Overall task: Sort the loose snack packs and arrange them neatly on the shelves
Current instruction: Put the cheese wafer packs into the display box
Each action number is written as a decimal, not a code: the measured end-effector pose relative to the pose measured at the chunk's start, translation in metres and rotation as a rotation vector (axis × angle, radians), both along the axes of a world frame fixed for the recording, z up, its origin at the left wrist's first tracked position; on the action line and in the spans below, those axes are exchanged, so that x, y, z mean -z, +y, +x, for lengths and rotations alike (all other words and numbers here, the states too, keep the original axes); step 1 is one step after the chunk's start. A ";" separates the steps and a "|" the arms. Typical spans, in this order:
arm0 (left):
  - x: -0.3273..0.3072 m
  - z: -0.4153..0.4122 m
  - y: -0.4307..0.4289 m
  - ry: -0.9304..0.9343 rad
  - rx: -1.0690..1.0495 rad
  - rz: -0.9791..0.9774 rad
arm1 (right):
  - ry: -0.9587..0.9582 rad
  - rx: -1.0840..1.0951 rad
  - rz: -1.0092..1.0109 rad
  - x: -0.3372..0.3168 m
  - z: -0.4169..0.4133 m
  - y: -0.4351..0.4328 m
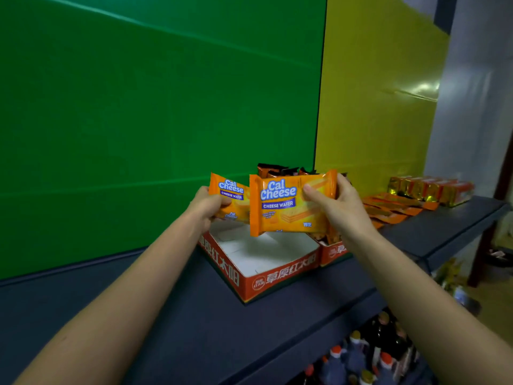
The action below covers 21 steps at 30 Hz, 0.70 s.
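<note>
Our left hand point(206, 208) and right hand point(342, 211) each grip an orange foil wafer pack point(288, 204) above the empty-looking red cardboard tray point(277, 279); we judge the sorting barely begun.

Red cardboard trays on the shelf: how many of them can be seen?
2. The open tray lies under the Cal Cheese pack, white floor showing. The second tray stands at its right side, partly behind the right hand. Others could be hidden.

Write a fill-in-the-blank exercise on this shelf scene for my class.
The left hand holds a Cal Cheese pack coloured ____.
The right hand grips a second pack printed Cheese ____.
The open box beneath them is white inside and ____ outside.
Missing words: orange; wafer; red.
</note>
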<state>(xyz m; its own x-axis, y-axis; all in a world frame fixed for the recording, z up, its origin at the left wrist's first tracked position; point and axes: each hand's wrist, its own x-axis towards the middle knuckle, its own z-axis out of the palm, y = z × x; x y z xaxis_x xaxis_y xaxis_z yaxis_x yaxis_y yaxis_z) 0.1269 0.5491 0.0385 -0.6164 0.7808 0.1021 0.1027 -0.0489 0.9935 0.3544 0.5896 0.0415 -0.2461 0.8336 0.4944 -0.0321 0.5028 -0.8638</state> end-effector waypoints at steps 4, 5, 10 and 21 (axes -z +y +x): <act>0.007 -0.011 0.022 0.052 -0.036 -0.032 | -0.102 -0.006 0.086 0.002 -0.020 0.020; 0.009 -0.012 0.025 0.071 -0.042 -0.043 | -0.128 -0.007 0.106 0.004 -0.024 0.024; 0.018 -0.021 0.040 0.108 -0.101 -0.061 | -0.222 -0.109 0.199 0.020 -0.048 0.042; 0.015 -0.029 0.042 0.498 -0.249 -0.288 | -0.429 -0.284 0.268 0.028 -0.060 0.084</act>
